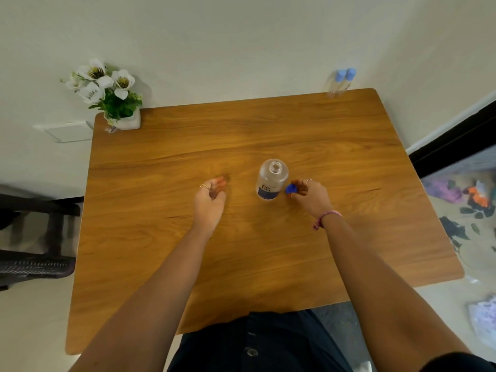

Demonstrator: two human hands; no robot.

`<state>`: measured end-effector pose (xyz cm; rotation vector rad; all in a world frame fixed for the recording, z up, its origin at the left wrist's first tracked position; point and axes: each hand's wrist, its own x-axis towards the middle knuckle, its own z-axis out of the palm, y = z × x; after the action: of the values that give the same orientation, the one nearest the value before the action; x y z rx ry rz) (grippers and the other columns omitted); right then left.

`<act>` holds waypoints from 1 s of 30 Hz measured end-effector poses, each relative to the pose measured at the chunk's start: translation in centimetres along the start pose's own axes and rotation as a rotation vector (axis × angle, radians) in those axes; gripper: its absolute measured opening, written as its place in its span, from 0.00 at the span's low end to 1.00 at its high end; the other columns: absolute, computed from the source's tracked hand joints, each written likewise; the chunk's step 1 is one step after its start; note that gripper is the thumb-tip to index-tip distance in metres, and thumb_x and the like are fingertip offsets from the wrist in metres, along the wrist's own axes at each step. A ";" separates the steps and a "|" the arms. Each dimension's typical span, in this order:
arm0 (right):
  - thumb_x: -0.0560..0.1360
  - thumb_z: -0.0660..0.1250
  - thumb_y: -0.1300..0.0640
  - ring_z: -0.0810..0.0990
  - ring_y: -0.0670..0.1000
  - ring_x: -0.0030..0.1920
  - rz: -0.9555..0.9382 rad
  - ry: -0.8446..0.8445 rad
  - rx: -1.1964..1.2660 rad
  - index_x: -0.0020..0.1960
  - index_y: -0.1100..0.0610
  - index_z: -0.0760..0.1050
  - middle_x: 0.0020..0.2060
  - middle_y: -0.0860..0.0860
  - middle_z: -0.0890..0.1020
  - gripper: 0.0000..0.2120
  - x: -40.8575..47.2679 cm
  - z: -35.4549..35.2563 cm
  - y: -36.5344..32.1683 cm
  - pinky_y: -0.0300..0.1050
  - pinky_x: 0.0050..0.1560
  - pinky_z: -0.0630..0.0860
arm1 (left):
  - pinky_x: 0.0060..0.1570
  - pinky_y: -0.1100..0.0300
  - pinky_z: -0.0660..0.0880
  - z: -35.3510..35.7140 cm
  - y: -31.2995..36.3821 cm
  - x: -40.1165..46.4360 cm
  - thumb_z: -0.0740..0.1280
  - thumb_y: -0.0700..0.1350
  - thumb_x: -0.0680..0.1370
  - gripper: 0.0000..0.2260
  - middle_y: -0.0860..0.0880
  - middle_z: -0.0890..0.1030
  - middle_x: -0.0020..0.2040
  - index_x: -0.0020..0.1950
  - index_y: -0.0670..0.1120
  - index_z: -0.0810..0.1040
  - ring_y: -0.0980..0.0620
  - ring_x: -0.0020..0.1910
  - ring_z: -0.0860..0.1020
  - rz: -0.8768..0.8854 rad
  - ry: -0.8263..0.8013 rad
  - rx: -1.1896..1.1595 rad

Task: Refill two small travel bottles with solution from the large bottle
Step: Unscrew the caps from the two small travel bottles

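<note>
Left hand (pixel 210 198) loosely curled, seemingly empty; right hand (pixel 308 193) pinches blue cap (pixel 291 189).

Both bare forearms reach forward, the left hand (pixel 210 197) loosely curled, the right hand (pixel 308 196) pinching a small blue plastic cap (pixel 290 189).

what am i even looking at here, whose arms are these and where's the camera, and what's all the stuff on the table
There is no machine here. A person wears a wide-angle camera on the head, looking down, so the two arms are their own. They stand at a wooden table. In the middle stands the large bottle, upright and with its neck open. The right hand pinches the blue cap beside it, so the cap is off. The left hand holds nothing, fingers loosely curled. At the far right corner stand two small travel bottles with light blue caps on. At the far left corner is a pot of white flowers.
</note>
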<state>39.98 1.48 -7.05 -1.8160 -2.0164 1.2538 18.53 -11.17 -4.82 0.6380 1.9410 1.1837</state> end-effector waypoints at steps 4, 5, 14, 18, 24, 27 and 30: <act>0.70 0.70 0.66 0.78 0.51 0.58 0.029 0.026 -0.001 0.65 0.57 0.72 0.60 0.53 0.78 0.24 0.0 -0.1 0.1 0.47 0.61 0.74 | 0.56 0.64 0.73 -0.4 0.2 0.2 0.62 0.32 0.78 0.16 0.50 0.79 0.58 0.64 0.43 0.75 0.54 0.56 0.77 -0.006 -0.010 -0.009; 0.70 0.70 0.67 0.77 0.51 0.59 0.033 0.040 -0.004 0.65 0.57 0.71 0.61 0.52 0.77 0.25 0.0 -0.2 0.1 0.46 0.61 0.74 | 0.58 0.63 0.73 -0.4 0.3 0.3 0.62 0.32 0.78 0.16 0.50 0.79 0.58 0.64 0.43 0.75 0.54 0.56 0.77 -0.003 -0.011 -0.014; 0.73 0.68 0.63 0.77 0.49 0.53 -0.052 0.193 0.061 0.66 0.54 0.70 0.59 0.51 0.77 0.22 1.7 -3.8 -1.3 0.40 0.49 0.73 | 0.48 0.67 0.73 1.2 3.6 2.8 0.62 0.34 0.78 0.14 0.53 0.80 0.52 0.60 0.45 0.77 0.57 0.49 0.77 0.044 -0.044 -0.030; 0.75 0.67 0.56 0.77 0.47 0.50 -0.136 0.289 0.035 0.67 0.52 0.69 0.56 0.49 0.76 0.21 4.1 -7.7 -3.2 0.39 0.45 0.73 | 0.48 0.67 0.74 2.8 6.9 4.9 0.62 0.34 0.78 0.13 0.51 0.81 0.52 0.58 0.46 0.78 0.55 0.51 0.78 0.082 -0.075 -0.044; 0.76 0.64 0.53 0.77 0.51 0.50 -0.224 0.418 -0.062 0.68 0.50 0.67 0.55 0.53 0.77 0.21 9.2 -13.3 -4.6 0.44 0.48 0.75 | 0.54 0.60 0.75 5.5 12.8 8.1 0.62 0.33 0.77 0.12 0.49 0.82 0.53 0.58 0.44 0.77 0.52 0.53 0.79 0.159 -0.116 -0.002; 0.76 0.62 0.55 0.77 0.52 0.46 -0.216 0.428 -0.066 0.70 0.49 0.65 0.52 0.54 0.77 0.22 12.1 -15.5 -4.9 0.48 0.46 0.76 | 0.55 0.61 0.75 7.9 16.0 9.3 0.62 0.33 0.77 0.12 0.50 0.81 0.51 0.56 0.45 0.78 0.53 0.53 0.79 0.181 -0.132 -0.003; 0.75 0.61 0.55 0.78 0.54 0.45 -0.198 0.394 -0.040 0.72 0.50 0.61 0.52 0.55 0.78 0.26 14.9 -16.5 -4.7 0.51 0.45 0.78 | 0.58 0.61 0.76 10.6 18.2 10.2 0.62 0.33 0.77 0.13 0.49 0.81 0.51 0.58 0.44 0.78 0.52 0.53 0.79 0.177 -0.130 -0.026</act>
<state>42.72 22.68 0.54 -1.6686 -1.9469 0.7378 21.60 9.83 4.96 0.8662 1.7864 1.2409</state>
